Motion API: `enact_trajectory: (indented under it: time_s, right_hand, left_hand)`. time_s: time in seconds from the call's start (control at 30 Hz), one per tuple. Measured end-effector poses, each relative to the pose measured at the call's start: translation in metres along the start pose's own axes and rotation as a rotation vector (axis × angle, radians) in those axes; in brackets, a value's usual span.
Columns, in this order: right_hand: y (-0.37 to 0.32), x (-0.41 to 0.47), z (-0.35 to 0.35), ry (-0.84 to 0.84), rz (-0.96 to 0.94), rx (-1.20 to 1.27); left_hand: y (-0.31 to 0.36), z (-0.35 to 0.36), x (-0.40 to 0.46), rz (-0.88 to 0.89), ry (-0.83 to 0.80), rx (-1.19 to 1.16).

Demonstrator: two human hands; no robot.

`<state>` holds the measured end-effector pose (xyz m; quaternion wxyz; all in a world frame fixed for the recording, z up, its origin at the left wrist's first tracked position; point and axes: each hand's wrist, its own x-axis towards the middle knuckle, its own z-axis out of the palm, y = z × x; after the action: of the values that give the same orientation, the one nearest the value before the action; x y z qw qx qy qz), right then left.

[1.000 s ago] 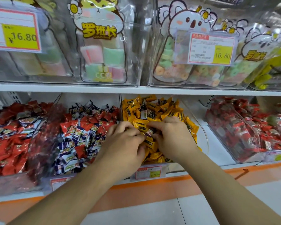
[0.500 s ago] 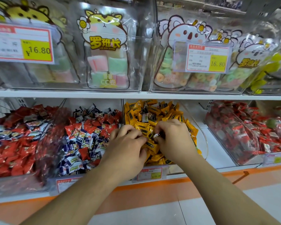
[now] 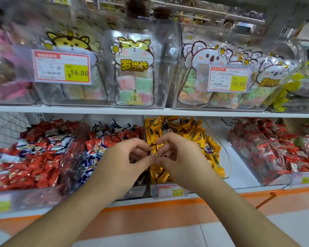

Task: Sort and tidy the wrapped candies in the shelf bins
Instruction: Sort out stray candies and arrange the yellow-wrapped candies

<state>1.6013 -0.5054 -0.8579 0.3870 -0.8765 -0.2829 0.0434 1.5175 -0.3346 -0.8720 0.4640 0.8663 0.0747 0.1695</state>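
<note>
Yellow wrapped candies [image 3: 191,132] fill the clear middle bin on the lower shelf. Both hands hover just in front of this pile, fingers curled and fingertips meeting. My left hand [image 3: 125,163] and my right hand [image 3: 182,161] together pinch a small dark-wrapped candy [image 3: 154,154], which is blurred and mostly hidden by the fingers. A few dark-wrapped candies [image 3: 165,124] lie among the yellow ones at the back. Left of this bin sits a mixed heap of red and dark blue wrapped candies [image 3: 103,139].
A bin of red candies [image 3: 34,157] stands at the far left and another clear bin of red candies [image 3: 275,150] at the right. A price tag [image 3: 170,190] hangs on the yellow bin's front. The upper shelf [image 3: 168,111] carries clear bins of bagged sweets.
Both hands have lifted out of the yellow pile and drawn back toward me, fingertips now meeting on a small dark candy. The camera has tilted upward.
</note>
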Motion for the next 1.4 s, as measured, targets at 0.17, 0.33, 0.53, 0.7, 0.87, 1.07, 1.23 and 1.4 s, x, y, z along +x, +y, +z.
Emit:
enact_trajectory:
  time_s: [0.17,0.33,0.53,0.7,0.87,1.07,1.23,1.4]
  right_hand:
    - [-0.017,-0.007,0.015,-0.071,-0.056,-0.007]
    - [0.01,-0.005,0.008,0.06,-0.028,-0.09]
    - [0.08,0.003,-0.038,0.401,0.082,-0.478]
    - [0.117,0.007,-0.056,0.323,0.158,-0.579]
    - [0.122,0.015,-0.058,0.255,0.151,-0.625]
    - [0.131,0.013,-0.059,0.309,0.102,-0.605]
    - [0.118,0.002,-0.061,0.493,0.04,-0.415]
    - [0.056,-0.005,-0.06,0.345,0.053,-0.076]
  left_hand:
    - [-0.007,-0.027,-0.015,-0.077,0.111,0.073]
    - [-0.025,-0.039,-0.021,-0.188,0.099,0.301]
    - [-0.019,-0.006,-0.018,0.085,-0.083,0.374]
    - [-0.006,0.034,0.004,0.195,-0.197,0.398]
    - [-0.021,0.067,0.013,0.217,-0.209,0.572]
    - [-0.028,0.072,0.013,0.221,-0.207,0.594]
    - [-0.018,0.063,0.009,0.211,-0.202,0.428]
    - [-0.004,0.032,0.0,0.165,-0.17,0.217]
